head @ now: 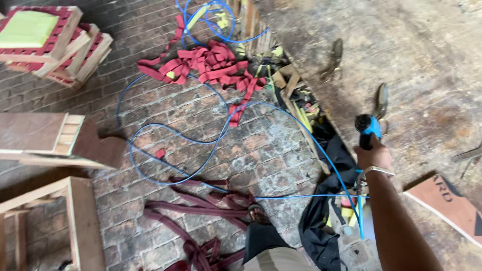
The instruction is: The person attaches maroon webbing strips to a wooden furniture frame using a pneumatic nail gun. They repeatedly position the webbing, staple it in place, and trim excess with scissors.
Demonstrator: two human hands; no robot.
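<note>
Head view: right hand (372, 154) wrapped tight around the grip of a pneumatic tool (368, 129), held out over the dusty board surface (427, 60) at right. Tool is small, blue body with black head end, pointing away from the camera. Thin blue air hose (201, 142) runs from below the hand and loops across the brick floor (261, 150). Metal bracelet (377, 170) on the wrist. Left hand out of frame. Red webbing straps (211, 62) piled beyond the hose, darker maroon straps (201, 206) near the sandalled foot (258, 215). Strapped wooden frames (55, 42) stacked top left.
</note>
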